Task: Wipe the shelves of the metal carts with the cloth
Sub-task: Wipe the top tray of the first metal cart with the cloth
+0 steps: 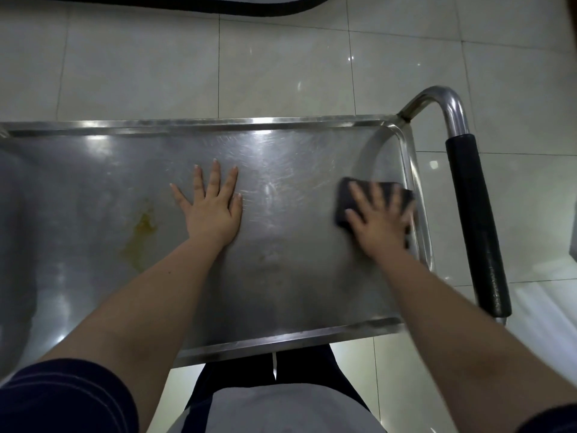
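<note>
The metal cart's top shelf (281,276) fills the middle of the view, a scratched steel tray with a raised rim. My left hand (212,204) lies flat on the shelf near its centre, fingers spread, holding nothing. My right hand (382,220) presses flat on a dark cloth (345,195) at the shelf's right end, close to the rim; the hand is blurred. A yellowish stain (142,226) marks the shelf to the left of my left hand.
The cart's push handle (474,214), a steel tube with a black grip, runs along the right end. Pale glossy floor tiles (281,64) surround the cart. A dark curved edge (249,7) crosses the top of the view.
</note>
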A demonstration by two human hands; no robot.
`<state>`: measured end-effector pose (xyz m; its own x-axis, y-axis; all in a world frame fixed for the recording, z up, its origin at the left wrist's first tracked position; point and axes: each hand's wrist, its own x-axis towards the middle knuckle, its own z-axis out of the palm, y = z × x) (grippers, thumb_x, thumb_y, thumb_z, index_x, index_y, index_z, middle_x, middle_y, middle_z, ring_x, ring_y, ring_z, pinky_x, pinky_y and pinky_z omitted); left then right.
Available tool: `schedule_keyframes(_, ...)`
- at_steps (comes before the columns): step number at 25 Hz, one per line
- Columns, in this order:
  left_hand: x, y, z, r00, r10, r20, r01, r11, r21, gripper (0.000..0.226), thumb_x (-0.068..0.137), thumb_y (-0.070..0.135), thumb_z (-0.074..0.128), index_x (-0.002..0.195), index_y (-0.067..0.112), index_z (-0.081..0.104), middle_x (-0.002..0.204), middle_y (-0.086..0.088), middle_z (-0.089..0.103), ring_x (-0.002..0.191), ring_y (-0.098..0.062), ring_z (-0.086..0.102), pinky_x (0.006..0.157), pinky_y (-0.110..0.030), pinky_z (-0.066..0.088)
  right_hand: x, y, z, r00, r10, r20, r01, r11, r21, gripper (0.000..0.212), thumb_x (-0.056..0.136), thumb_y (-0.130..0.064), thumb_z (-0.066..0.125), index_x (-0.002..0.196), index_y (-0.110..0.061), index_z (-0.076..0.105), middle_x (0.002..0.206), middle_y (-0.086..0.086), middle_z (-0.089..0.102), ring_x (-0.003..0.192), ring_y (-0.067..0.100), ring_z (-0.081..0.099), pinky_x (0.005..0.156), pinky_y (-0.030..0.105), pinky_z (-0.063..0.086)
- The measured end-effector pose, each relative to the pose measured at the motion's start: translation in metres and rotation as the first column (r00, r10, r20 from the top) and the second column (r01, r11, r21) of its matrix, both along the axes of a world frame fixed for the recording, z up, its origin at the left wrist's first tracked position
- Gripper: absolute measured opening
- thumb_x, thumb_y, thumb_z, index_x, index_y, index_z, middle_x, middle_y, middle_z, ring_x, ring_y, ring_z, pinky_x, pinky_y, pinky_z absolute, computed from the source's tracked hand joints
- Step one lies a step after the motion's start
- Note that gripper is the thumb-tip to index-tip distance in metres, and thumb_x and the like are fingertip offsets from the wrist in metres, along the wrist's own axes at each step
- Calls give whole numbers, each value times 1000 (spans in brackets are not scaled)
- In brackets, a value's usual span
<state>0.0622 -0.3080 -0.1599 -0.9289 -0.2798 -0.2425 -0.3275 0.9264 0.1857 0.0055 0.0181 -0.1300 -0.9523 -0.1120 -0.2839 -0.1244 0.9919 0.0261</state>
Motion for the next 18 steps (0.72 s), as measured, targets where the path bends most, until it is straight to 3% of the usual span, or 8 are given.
schedule_keyframes(3,-1,-3,-1,1000,-9,11,9,1000,6,55,99,56,10,152,47,-2,163,10,-8,149,-25,-14,108,-69,-14,29,-14,1,996,-92,17,92,996,13,62,89,-68,8,146,-55,-13,165,-6,-2,147,42,-11,105,74,-9)
schedule_keyframes(8,0,-4,1,1000,-16,19,16,1000,4,55,100,54,11,152,45,-2,164,9,-7,149,-26,-13,108,-70,-13,117,-107,-2,834,552,-11,-546,821,-167,60,91,-65,31,148,-52,22,160,-3,26,146,45,11,107,76,4)
schedule_keyframes(9,0,-3,1,1000,-13,16,13,1000,5,55,100,54,12,153,45,-1,164,8,-7,149,-26,-12,108,-70,-13,98,-83,-2,859,509,-48,-511,852,-114,59,90,-66,29,148,-52,22,160,-3,27,146,44,12,108,74,6)
schedule_keyframes(11,0,0,1,1000,-12,10,12,1000,2,55,99,54,11,153,45,0,164,8,-6,149,-27,-12,108,-70,-14,60,-11,-4,993,112,-27,-113,993,-41,61,89,-68,21,147,-55,8,163,-5,17,148,41,3,111,70,-1)
schedule_keyframes(13,0,2,0,1000,-12,1,12,1000,-4,55,99,53,11,152,45,1,164,7,-6,149,-27,-13,108,-69,-17,52,34,2,962,-272,-39,271,962,-24,61,91,-69,13,148,-56,-4,165,-7,4,148,38,-8,110,70,-3)
schedule_keyframes(14,1,3,-1,1000,-10,4,11,1000,-5,55,99,53,10,152,44,1,164,7,-6,149,-27,-13,107,-69,-18,63,30,2,947,-318,-51,317,948,-17,61,92,-68,13,148,-55,-6,165,-7,1,148,38,-9,109,71,-3)
schedule_keyframes(16,1,3,-1,1000,-8,11,8,1000,-16,55,99,53,8,153,44,0,164,7,-7,149,-27,-14,107,-69,-18,104,-32,-5,992,-120,-43,117,991,-59,64,91,-66,25,149,-53,1,164,-7,6,148,42,-4,107,74,-5)
schedule_keyframes(18,1,1,-1,1000,-15,14,15,1000,-11,55,99,53,7,153,44,0,164,7,-8,149,-28,-15,107,-70,-18,165,-109,-12,923,382,-47,-384,906,-180,64,88,-66,37,148,-52,20,162,-7,18,148,43,5,108,73,-2)
